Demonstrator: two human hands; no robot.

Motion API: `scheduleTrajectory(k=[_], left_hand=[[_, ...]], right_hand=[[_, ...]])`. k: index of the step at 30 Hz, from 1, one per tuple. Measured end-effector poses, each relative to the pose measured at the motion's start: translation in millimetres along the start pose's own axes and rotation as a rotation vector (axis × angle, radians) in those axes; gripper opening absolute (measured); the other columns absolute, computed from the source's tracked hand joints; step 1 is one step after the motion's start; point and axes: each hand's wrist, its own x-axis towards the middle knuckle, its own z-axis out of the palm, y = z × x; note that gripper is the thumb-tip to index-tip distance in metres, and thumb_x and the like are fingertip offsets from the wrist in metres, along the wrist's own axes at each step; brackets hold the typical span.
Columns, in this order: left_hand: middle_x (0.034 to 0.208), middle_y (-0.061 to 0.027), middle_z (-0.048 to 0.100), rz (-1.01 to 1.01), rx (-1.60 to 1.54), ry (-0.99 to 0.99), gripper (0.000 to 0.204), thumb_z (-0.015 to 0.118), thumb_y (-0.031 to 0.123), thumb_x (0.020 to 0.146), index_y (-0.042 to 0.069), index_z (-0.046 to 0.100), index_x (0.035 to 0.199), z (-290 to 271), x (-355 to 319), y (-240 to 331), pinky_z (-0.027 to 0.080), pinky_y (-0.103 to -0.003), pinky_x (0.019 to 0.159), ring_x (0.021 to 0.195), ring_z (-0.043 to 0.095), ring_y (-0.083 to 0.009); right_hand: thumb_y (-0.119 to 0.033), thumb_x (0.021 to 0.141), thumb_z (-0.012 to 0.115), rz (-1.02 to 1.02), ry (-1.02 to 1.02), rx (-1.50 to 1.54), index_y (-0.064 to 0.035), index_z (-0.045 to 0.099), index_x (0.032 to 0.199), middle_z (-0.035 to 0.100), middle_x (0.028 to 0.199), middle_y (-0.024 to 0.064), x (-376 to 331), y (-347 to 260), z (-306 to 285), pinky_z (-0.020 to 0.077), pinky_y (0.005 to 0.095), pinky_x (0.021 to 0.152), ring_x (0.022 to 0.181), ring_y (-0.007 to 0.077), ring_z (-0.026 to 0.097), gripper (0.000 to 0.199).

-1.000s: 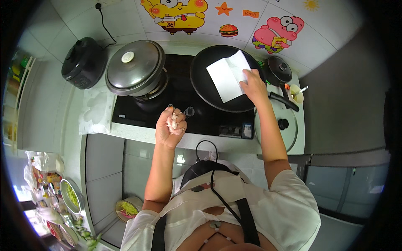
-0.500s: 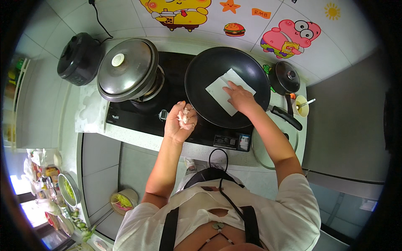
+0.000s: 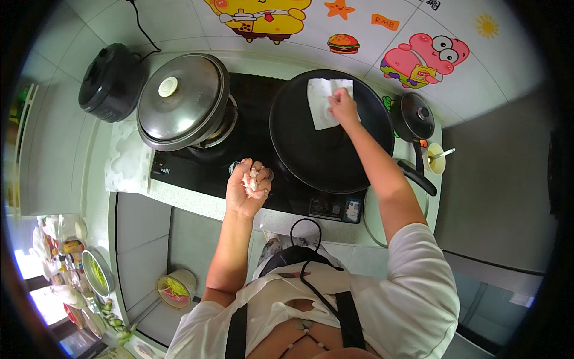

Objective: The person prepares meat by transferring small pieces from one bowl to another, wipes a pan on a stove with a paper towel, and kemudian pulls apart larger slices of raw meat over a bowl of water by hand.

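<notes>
While the right hand presses its fingers flat and together on a white paper towel, the sheet lies spread against the far inner wall of the black pan, a grip suited to wiping the surface. The left hand is curled, palm up, around a crumpled white wad, held clear of the pan above the front edge of the black cooktop. A lidded steel pot occupies the left burner; a small lidded saucepan stands just beside the pan on the right.
</notes>
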Motion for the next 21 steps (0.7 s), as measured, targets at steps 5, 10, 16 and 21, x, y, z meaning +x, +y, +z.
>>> scheduleTrajectory(k=[5,10,16,21], left_hand=[[0.058,-0.0012,0.039,0.034,0.014,-0.071,0.025,0.050,0.011,0.081,0.009,0.040,0.058,-14.1,1.5,4.1,0.023,-0.018,0.033,0.046,0.032,-0.0078],[0.060,-0.0015,0.041,0.035,-0.015,-0.022,0.024,0.050,0.011,0.081,0.009,0.041,0.059,-12.9,-1.6,1.8,0.022,-0.019,0.032,0.046,0.032,-0.0081],[0.059,-0.0011,0.041,0.067,0.021,0.020,0.022,0.051,0.014,0.081,0.008,0.042,0.061,-2.1,-2.9,-7.2,0.022,-0.018,0.032,0.046,0.032,-0.0078],[0.059,-0.0009,0.040,0.037,0.056,-0.020,0.023,0.051,0.014,0.081,0.008,0.042,0.061,0.8,-5.1,-9.7,0.021,-0.018,0.032,0.045,0.031,-0.0077]], right_hand=[[-0.025,0.075,0.057,-0.280,-0.269,-0.155,-0.0075,0.053,0.082,0.058,0.076,0.0122,-11.1,-36.8,44.6,0.0432,0.0374,0.061,0.072,0.0292,0.057,0.020],[-0.024,0.072,0.057,-0.504,-1.086,-0.467,-0.0088,0.056,0.075,0.056,0.072,0.0115,-78.6,-51.2,-10.1,0.0420,0.0366,0.061,0.068,0.0263,0.055,0.016],[-0.016,0.063,0.062,-0.362,-0.980,-0.741,-0.0063,0.057,0.072,0.057,0.070,0.0099,-43.1,14.9,-90.6,0.0436,0.0344,0.059,0.066,0.0249,0.056,0.014],[-0.013,0.074,0.050,-0.402,-0.285,-0.554,-0.0021,0.051,0.079,0.053,0.079,0.0177,6.9,-5.8,-45.0,0.0416,0.0421,0.065,0.077,0.0352,0.053,0.012]])
